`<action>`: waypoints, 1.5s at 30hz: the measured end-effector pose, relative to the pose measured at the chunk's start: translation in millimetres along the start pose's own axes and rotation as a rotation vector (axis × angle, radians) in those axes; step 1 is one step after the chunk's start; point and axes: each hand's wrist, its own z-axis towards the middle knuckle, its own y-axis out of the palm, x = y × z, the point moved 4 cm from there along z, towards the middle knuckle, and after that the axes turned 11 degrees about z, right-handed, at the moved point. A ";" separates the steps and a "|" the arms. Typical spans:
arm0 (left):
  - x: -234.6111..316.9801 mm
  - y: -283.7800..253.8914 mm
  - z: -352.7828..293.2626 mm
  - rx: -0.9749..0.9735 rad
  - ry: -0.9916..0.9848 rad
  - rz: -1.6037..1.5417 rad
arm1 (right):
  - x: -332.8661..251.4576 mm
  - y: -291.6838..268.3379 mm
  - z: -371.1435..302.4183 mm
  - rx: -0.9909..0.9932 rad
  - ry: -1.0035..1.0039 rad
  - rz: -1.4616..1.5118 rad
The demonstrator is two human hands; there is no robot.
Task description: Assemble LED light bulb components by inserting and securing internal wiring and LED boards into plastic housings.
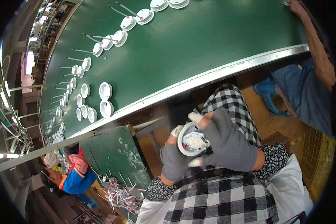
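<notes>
Above my lap, both hands hold a round white lamp housing [180, 142] with its open face up. Inside it sits a white circuit board [195, 142] with a ring of small yellowish LEDs; a bit of red and blue shows at the board's left edge. My left hand [173, 158], in a grey fingerless glove with wrapped fingertips, grips the left rim. My right hand [227, 141], gloved the same way, is closed around the right side, covering part of the rim. Whether its fingers press the board or only the rim, I cannot tell.
Along the green conveyor belt [164, 56] stand several white housings, many with grey wires. Two cups [106, 100] rest near its metal edge [198, 80]. A tangle of wired parts [120, 195] lies by a green board [114, 151]. One co-worker's arm [315, 44] reaches over the belt near a blue stool [269, 98].
</notes>
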 end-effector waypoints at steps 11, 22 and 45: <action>-10.2 -27.3 -6.7 -0.386 -0.057 -0.311 | -3.2 -0.6 -7.1 -0.042 -0.079 -0.051; -46.4 -3.8 -21.1 -0.334 -0.182 -0.757 | -5.7 0.3 -16.9 -0.102 -0.070 0.120; -5.1 13.1 -48.4 -0.727 -0.434 -0.465 | 57.7 46.8 -53.2 -0.561 0.079 0.172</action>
